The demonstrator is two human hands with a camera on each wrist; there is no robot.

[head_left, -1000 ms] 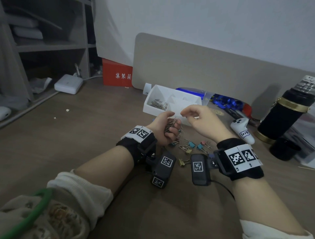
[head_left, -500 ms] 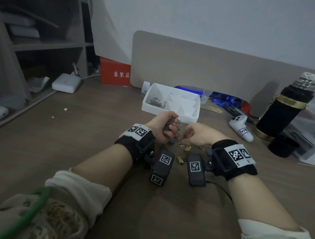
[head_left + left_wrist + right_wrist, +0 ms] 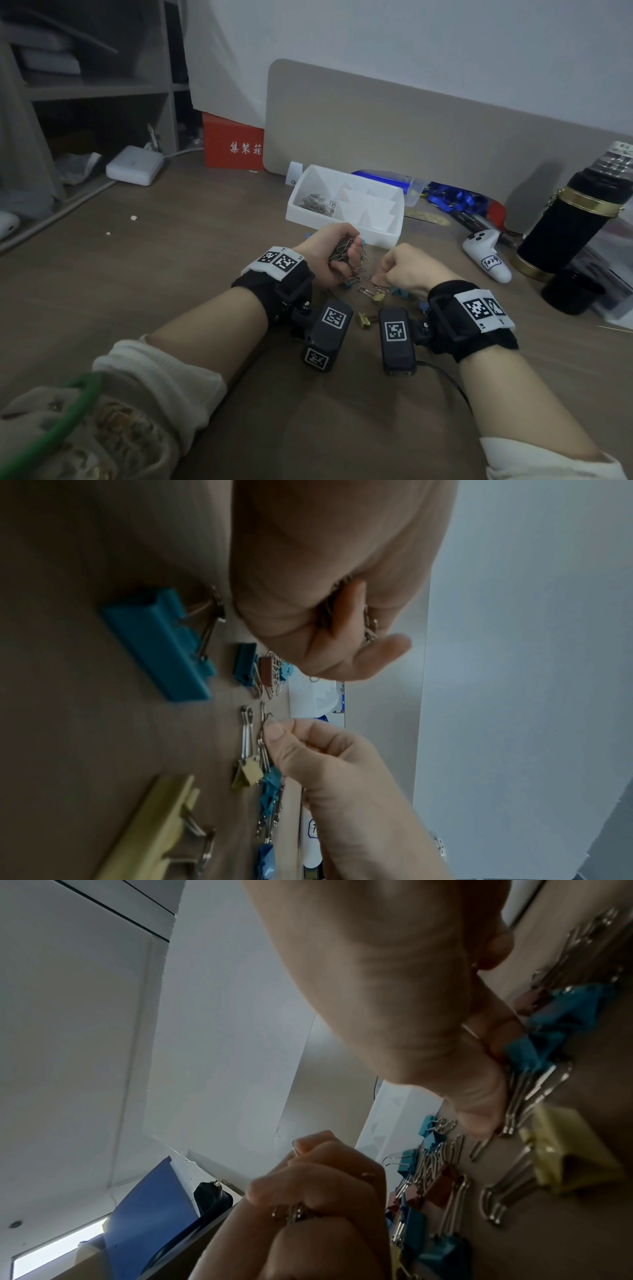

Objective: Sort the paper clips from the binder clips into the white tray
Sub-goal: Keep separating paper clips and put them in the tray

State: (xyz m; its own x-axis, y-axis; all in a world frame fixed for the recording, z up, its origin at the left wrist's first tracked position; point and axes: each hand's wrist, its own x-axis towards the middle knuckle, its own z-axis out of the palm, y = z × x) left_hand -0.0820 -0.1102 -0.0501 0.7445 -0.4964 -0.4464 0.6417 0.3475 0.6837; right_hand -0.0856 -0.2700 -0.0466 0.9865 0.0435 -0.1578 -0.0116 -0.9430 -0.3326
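White tray [image 3: 342,224] sits just above centre of the head view, on the wooden desk [image 3: 171,274], directly beyond both hands. Its long axis runs left-to-right with a slight skew. The left compartment already holds a small heap of paper clips [image 3: 317,204]; the dividers to the right look bare.

Left hand [image 3: 330,257], centre frame, is fisted round a bundle of paper clips [image 3: 342,250], with wire loops sticking out by the thumb. It lies just below the tray's near wall, nearer to it than the other hand.

Right hand [image 3: 409,270], right of centre, is curled with fingertips down in the scatter. In the left wrist view the thumb and forefinger [image 3: 279,730] pinch a thin wire loop, apparently a single paper clip [image 3: 263,718], though whether it is lifted clear of the desk cannot be told.

Binder clips [image 3: 375,296], teal, gold and brown, lie loose on the desk between and just below the hands.

Judgement: deposit goes up-frame and slightly left; the left hand has the shorter path to the filled compartment.
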